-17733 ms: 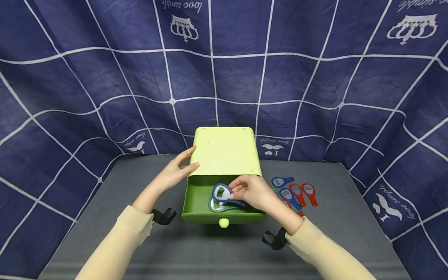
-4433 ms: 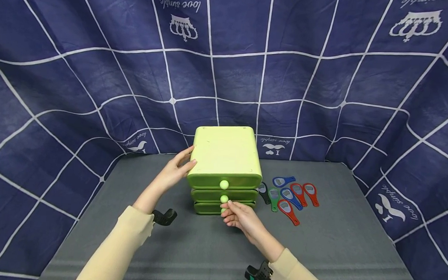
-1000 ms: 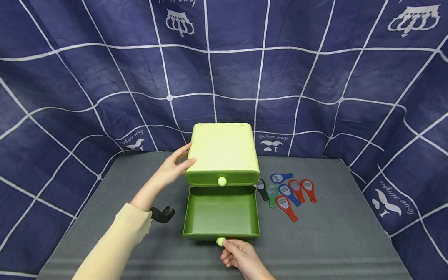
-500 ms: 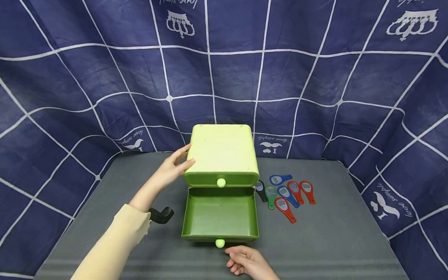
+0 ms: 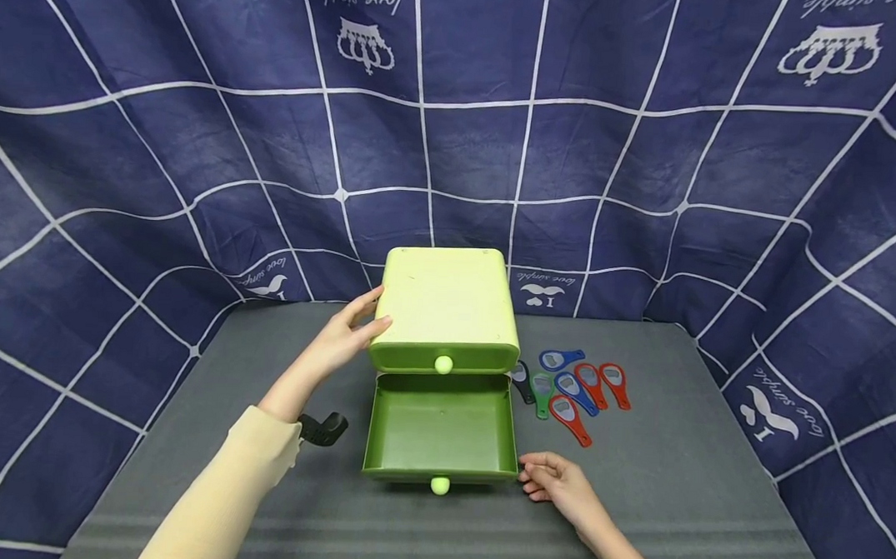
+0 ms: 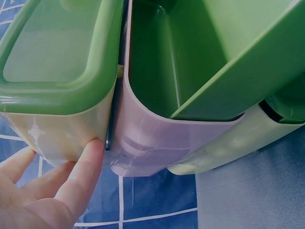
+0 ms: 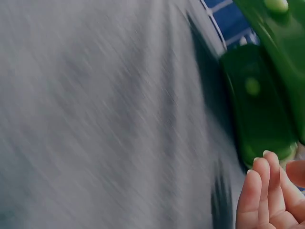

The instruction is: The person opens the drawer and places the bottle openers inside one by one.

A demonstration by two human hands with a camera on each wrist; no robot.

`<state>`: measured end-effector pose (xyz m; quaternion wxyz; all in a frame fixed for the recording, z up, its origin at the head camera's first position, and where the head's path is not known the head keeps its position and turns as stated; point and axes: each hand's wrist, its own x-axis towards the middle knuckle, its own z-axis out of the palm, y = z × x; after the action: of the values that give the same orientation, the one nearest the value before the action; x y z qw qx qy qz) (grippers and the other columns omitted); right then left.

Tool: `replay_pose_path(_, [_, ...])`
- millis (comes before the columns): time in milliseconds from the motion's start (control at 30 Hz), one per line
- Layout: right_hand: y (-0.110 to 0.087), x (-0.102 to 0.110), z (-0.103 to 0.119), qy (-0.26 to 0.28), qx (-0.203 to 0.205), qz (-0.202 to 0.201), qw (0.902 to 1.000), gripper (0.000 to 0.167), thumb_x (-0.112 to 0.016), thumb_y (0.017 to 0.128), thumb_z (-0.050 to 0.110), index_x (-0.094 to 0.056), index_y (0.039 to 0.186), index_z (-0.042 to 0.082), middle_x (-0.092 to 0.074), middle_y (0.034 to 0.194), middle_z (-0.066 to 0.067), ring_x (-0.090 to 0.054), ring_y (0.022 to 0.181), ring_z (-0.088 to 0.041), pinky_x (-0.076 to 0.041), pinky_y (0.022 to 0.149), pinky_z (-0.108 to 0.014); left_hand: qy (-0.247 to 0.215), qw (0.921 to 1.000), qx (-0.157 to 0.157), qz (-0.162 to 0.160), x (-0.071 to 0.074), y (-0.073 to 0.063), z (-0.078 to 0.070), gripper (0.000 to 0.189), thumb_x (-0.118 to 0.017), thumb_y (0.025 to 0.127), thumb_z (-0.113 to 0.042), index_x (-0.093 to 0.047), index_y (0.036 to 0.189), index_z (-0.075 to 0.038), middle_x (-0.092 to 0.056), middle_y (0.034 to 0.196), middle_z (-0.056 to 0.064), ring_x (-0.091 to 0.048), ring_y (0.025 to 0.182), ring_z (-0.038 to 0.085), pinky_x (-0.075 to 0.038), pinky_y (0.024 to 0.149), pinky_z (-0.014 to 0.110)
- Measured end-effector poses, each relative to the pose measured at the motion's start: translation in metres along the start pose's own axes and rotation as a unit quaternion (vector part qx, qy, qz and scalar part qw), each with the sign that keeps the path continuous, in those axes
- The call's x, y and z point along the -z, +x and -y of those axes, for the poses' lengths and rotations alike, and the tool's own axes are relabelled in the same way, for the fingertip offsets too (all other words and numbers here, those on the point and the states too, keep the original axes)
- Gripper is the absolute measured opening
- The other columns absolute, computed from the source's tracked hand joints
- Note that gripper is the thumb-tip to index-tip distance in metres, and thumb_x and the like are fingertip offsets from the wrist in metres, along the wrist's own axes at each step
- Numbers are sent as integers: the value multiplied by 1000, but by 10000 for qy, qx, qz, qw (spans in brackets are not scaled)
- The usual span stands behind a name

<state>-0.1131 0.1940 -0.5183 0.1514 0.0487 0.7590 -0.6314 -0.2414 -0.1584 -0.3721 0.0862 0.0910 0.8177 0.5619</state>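
Observation:
A small chest of drawers (image 5: pixel 447 296) with a pale yellow-green top stands mid-table. Its top drawer (image 5: pixel 407 359) is pushed in, while the middle drawer (image 5: pixel 441 433) is pulled far out and has nothing inside. My left hand (image 5: pixel 344 335) rests against the chest's left side; in the left wrist view, the fingertips (image 6: pixel 93 145) touch the uppermost casing. Beside the pulled-out drawer's front right corner is my right hand (image 5: pixel 559 483), holding nothing, fingers loosely bent. Several bottle openers lie to the right of the chest, the closest to this hand being a red bottle opener (image 5: pixel 571 418).
The other bottle openers are a black one (image 5: pixel 521 383), a green one (image 5: pixel 541 394), blue ones (image 5: pixel 561 359) and more red ones (image 5: pixel 614 384). The grey table (image 5: pixel 671 489) ends at a blue checked curtain (image 5: pixel 469 147). In the right wrist view, the bottom drawer (image 7: pixel 257 109) is in.
Earlier, a blue bottle opener was held over the open top drawer, since pushed in. The right hand then pulled out the middle drawer, let go of its knob and moved right.

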Motion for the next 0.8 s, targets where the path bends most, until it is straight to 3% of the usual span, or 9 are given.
replay_pose_path(100, [9, 10, 6, -235, 43, -678, 9974, 28, -59, 97, 8, -63, 119, -9, -72, 90, -9, -67, 77, -16, -57, 65, -25, 28, 10000, 0, 8, -1, 0, 0, 70, -57, 101, -32, -20, 159, -23, -25, 160, 21, -36, 142, 39, -40, 109, 55])
replay_pose_path(233, [24, 25, 13, -410, 190, -1262, 9910, 26, -58, 97, 6, -64, 119, -7, -72, 96, -17, -67, 78, -15, -57, 66, -25, -18, 10000, 1, -6, -1, 0, 0, 69, -57, 101, -31, -20, 159, -22, -25, 160, 21, -36, 142, 40, -39, 110, 55])
replay_pose_path(500, [47, 53, 18, -539, 326, -1788, 9819, 29, -55, 99, 8, -61, 124, -7, -70, 111, -23, -67, 83, -11, -56, 69, -20, -26, 10000, 27, 9, -1, 0, 2, 70, -57, 101, -31, -20, 159, -23, -26, 160, 21, -37, 142, 40, -39, 110, 55])
replay_pose_path(633, [53, 59, 18, -1074, 384, -2041, 9723, 28, -58, 98, 11, -65, 122, -2, -71, 112, -20, -68, 87, -16, -54, 67, -20, -52, 10000, 25, 5, -1, 0, 1, 69, -57, 101, -32, -21, 159, -24, -25, 161, 20, -36, 142, 39, -39, 110, 55])
replay_pose_path(800, [57, 60, 15, -1836, 356, -2392, 9528, 28, -65, 95, 18, -69, 117, 2, -72, 110, -17, -69, 92, -24, -51, 68, -24, -45, 10000, 23, 45, 0, 0, 0, 70, -58, 101, -32, -20, 159, -24, -24, 161, 21, -35, 143, 39, -39, 110, 55])
